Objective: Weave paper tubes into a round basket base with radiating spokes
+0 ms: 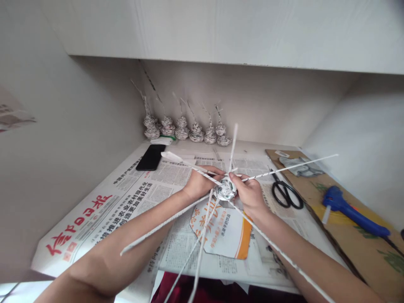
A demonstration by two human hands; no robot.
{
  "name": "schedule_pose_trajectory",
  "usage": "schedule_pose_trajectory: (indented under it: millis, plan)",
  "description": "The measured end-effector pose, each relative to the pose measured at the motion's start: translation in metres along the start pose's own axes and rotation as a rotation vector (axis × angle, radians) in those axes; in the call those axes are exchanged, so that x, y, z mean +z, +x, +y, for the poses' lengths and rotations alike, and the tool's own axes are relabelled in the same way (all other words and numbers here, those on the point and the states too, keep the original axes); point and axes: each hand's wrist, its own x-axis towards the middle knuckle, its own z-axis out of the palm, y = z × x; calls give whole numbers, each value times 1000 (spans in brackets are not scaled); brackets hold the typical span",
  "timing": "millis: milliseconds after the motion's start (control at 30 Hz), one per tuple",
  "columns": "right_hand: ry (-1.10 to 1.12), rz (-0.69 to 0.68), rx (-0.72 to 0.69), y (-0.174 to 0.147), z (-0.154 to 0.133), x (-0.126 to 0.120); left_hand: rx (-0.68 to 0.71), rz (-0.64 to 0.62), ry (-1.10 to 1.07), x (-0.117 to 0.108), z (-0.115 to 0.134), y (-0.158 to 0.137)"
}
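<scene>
A small round woven piece of rolled newspaper (225, 190) is held up between my two hands, with several long white paper strands spreading out from it. My left hand (200, 182) grips its left side, the fingers partly hidden behind the strands. On the other side, my right hand (251, 192) pinches its upper right edge with thumb and fingers. One paper strand (290, 167) sticks out past my right hand, and another strand (166, 223) runs along my left forearm. Beneath the woven piece lies a torn white and orange carton piece (225, 235).
Newspaper (126, 210) covers the table. Several gourd-shaped woven pieces (182, 129) line the back wall, near a black phone (150, 157). To the right are black scissors (287, 194) and a blue glue gun (356, 214) on cardboard (334, 235). A shelf (221, 33) overhangs the table.
</scene>
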Motion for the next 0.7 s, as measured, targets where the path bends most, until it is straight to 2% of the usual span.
schedule_pose_trajectory:
  millis: [100,233,300,400,533,700]
  plan:
    - [-3,27,6,2,0,0,-111,-4,-180,1,-3,2]
    - [-26,39,-20,3,-1,0,-337,-91,-491,4,-7,4]
    - [-67,29,-33,2,-1,0,-404,-100,-560,5,-5,3]
    - [-73,-26,-47,1,-2,0,-441,-61,-586,6,-1,2]
    - [29,-75,-18,1,-1,2,-414,-13,-629,7,0,3]
    - [162,-56,58,3,1,3,-412,-33,-657,7,-5,6]
